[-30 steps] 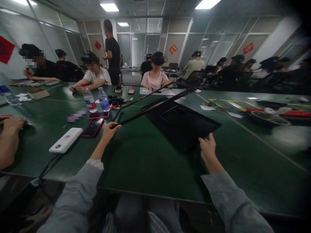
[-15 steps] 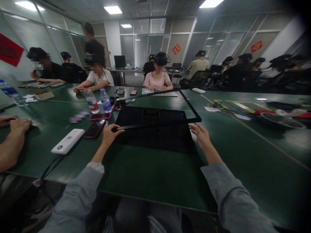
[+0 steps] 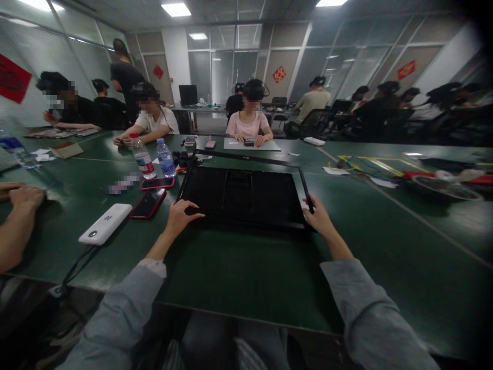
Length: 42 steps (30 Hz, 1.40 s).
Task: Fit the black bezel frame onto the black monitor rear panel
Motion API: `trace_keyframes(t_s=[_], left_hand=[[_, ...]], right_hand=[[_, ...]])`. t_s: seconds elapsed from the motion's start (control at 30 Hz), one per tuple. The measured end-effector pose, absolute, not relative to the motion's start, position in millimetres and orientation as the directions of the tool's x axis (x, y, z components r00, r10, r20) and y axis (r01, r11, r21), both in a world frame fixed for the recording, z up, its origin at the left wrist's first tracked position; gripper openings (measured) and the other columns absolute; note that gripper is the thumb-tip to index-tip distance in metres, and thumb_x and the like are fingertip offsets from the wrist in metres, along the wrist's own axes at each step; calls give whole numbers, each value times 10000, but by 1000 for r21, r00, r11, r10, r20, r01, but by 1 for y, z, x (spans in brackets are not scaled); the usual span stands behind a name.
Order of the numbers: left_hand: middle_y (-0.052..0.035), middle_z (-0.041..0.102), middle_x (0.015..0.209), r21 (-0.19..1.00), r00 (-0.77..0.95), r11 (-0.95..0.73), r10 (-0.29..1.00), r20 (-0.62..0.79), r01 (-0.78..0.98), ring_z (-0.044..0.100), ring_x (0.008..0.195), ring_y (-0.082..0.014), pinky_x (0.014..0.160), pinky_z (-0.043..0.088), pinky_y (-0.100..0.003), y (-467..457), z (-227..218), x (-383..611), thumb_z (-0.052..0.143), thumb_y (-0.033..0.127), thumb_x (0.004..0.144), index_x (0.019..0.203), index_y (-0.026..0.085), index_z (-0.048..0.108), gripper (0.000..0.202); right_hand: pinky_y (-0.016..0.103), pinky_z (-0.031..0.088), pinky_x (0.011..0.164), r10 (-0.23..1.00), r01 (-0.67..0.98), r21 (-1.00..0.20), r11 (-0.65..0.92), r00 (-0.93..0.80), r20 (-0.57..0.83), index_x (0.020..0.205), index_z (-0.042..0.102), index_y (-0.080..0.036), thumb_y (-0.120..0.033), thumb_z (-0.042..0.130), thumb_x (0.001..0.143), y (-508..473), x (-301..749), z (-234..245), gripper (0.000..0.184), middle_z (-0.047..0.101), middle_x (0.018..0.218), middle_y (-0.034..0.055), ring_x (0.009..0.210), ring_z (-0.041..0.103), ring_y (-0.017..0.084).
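Note:
A black monitor panel (image 3: 246, 198) lies flat, back side up, on the green table (image 3: 239, 267) before me. A thin black bezel frame (image 3: 250, 157) sits over it, its far edge a little raised. My left hand (image 3: 179, 216) rests on the near left corner of the panel, fingers curled over the frame edge. My right hand (image 3: 318, 216) grips the frame's near right corner. Both my sleeves are grey.
A white power bank (image 3: 105, 222) with a cable, two dark phones (image 3: 148, 203) and two water bottles (image 3: 143, 156) lie to the left. Another person's hands (image 3: 19, 198) rest at far left. Cables and a red tool (image 3: 442, 182) lie at right. Several people sit across the table.
The bezel frame came down from a steep tilt onto the panel, and the panel turned square to me. My right hand moved from the panel's corner to the frame's near right corner.

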<state>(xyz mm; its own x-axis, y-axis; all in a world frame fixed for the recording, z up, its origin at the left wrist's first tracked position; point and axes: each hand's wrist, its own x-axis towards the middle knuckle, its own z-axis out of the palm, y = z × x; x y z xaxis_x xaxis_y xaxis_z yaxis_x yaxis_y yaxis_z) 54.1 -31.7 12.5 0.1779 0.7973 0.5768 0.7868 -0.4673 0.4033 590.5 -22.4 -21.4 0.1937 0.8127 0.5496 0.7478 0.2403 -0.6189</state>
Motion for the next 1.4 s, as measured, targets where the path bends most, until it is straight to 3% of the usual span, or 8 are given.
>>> trace_keyframes(t_s=[0.17,0.4,0.67,0.73,0.83,0.97,1.13,1.4], left_hand=[[-43,755,1010,427,203,-425,858,472,799,677,980,-238,1015,415,-426,-27,9,49,795,566,779,957,239,710,382],[-28,775,1048,436,191,-308,937,291,845,681,1071,-276,1172,228,-539,-25,14,40,784,596,765,947,262,718,386],[-18,771,955,474,257,-276,961,105,836,691,1004,-274,1174,155,-615,-36,27,40,681,685,802,855,253,749,440],[-14,770,926,471,261,-286,958,120,834,686,999,-265,1172,166,-609,-36,27,41,566,679,893,809,254,753,472],[-26,772,996,442,194,-298,944,266,846,661,1072,-258,1157,241,-565,-34,25,41,468,583,986,827,254,750,462],[-80,709,1246,422,-3,-207,895,446,883,604,1223,-265,1059,412,-465,-29,20,35,523,443,993,1110,248,713,297],[-155,642,1330,419,-101,-81,913,395,905,639,1184,-285,967,513,-419,-23,10,29,568,417,971,1361,175,583,460],[-144,675,1313,464,-172,2,931,323,886,661,1183,-292,1013,518,-407,-14,0,20,553,366,966,1335,175,635,424]], right_hand=[[552,456,1085,809,757,-627,181,248,533,1355,577,-166,-301,508,805,-30,582,-23,570,671,1276,170,1219,617,331],[551,420,1133,802,780,-614,121,288,523,1421,550,-131,-286,485,836,-43,559,-24,608,615,1390,183,1280,587,341],[524,432,1129,814,803,-588,100,274,513,1455,530,-134,-298,480,854,-55,559,-26,624,614,1401,169,1273,597,330],[519,432,1128,821,803,-588,93,272,501,1438,542,-130,-302,480,847,-55,561,-27,619,623,1385,173,1260,604,327],[522,438,1114,828,796,-597,98,268,493,1400,563,-124,-310,488,826,-53,563,-29,608,628,1370,182,1253,603,326],[512,486,1036,833,789,-612,62,297,467,1346,584,-115,-341,524,796,-50,568,-33,598,660,1283,200,1145,643,325],[511,519,933,855,762,-642,-84,386,346,1352,551,-109,-354,514,815,-49,568,-38,591,703,1075,189,962,685,324],[530,510,959,842,763,-646,12,340,418,1307,564,-173,-373,524,821,-28,569,-46,527,706,1102,166,1024,675,340]])
